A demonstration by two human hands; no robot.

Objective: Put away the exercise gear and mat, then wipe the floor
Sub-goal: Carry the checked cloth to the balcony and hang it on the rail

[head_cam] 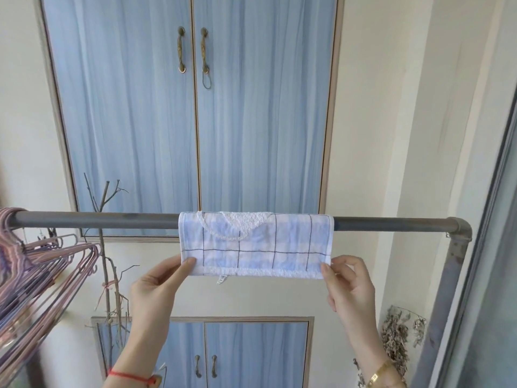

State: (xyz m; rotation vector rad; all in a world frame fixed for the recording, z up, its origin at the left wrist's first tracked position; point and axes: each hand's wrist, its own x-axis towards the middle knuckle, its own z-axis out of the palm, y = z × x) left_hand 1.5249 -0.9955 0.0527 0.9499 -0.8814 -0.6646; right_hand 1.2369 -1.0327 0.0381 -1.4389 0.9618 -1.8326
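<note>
Cloth (256, 247), blue-checked white, draped over grey metal rail (112, 219), long axis along rail; my left hand (156, 287), right hand (351, 289) pinch lower corners.

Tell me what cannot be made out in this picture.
Head view only.
- Back half of the cloth: hidden by its front half.
- The label under the cloth: too small to read.
- The hangers: cut off by the left edge.
- Fingertips of the left hand and right hand behind the cloth: hidden by it.
</note>
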